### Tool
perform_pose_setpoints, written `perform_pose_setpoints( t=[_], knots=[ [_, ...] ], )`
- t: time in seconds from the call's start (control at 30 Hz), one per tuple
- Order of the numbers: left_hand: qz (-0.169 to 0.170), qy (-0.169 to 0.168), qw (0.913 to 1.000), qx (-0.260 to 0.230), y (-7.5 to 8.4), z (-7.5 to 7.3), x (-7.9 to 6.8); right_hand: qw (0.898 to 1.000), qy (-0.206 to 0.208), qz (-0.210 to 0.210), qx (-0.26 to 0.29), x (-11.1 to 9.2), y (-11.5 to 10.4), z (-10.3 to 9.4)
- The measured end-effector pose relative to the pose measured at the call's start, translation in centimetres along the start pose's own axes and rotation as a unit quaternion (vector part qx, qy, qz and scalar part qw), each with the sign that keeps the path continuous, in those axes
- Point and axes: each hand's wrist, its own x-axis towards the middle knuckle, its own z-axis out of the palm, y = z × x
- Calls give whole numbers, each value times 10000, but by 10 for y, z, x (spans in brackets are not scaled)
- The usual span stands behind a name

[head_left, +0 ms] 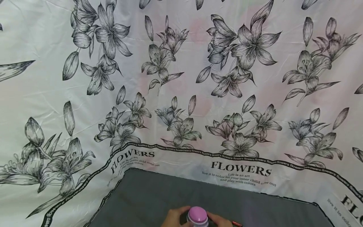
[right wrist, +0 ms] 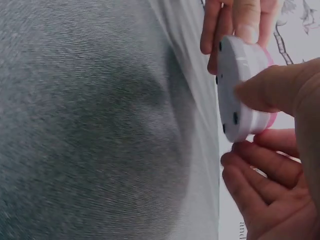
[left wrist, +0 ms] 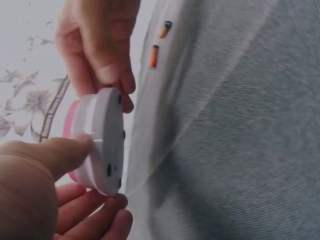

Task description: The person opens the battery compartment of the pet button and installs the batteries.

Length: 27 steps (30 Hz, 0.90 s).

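A round device with a glossy pink domed top [head_left: 197, 214] and a white body is held between both hands at the bottom of the head view. In the left wrist view its white base [left wrist: 112, 145] stands on edge, with small dark feet round the rim. My left hand [head_left: 175, 217] grips one side, thumb on the white body and fingers curled under the edge. From the opposite side my right hand [head_left: 219, 220] pinches it. The right wrist view shows the right thumb [right wrist: 267, 90] on the flat base and the other fingers at its rim.
A red and black slim item [head_left: 237, 224] lies beside the right hand. Two small orange and black pieces [left wrist: 154, 56] show in the left wrist view. The dark grey surface [head_left: 158, 195] has a pale border printed with lilies and lettering [head_left: 241, 168], and flowered fabric rises behind.
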Motion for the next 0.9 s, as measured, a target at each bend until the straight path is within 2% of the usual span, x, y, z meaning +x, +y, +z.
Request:
perform_pose_setpoints(
  t=[0.07, 0.1, 0.17, 0.23, 0.33, 0.43, 0.53, 0.6, 0.73, 0.9],
  knots=[
    [-254, 103, 9981, -545, 11, -4, -3, 9983, -212, -292, 451, 0, -3, -3],
    [-384, 190, 9956, -828, 16, -4, -5, 9973, -201, -413, 570, -3, -11, -5],
    [-532, 416, 9894, -1284, 27, -5, -7, 9972, 342, -515, 430, -14, -39, -4],
    [-634, 697, 9832, -1562, 37, -5, -10, 9937, 1015, -391, 281, -28, -76, -2],
    [-662, 1066, 9788, -1620, 50, -6, -12, 9779, 2062, -316, -126, -45, -124, 1],
    [-499, 1238, 9797, -1492, 58, -10, -12, 9609, 2730, -132, -445, -52, -151, 2],
    [-373, 1111, 9832, -1399, 64, -15, -12, 9444, 3188, 98, -800, -53, -161, 0],
    [-268, 950, 9858, -1358, 66, -18, -12, 9379, 3383, 310, -698, -52, -164, -1],
    [71, 778, 9885, -1297, 71, -21, -10, 9330, 3549, 501, -317, -52, -170, -2],
    [340, 889, 9882, -1203, 77, -21, -8, 9309, 3599, 577, -228, -53, -177, -4]
  ],
)
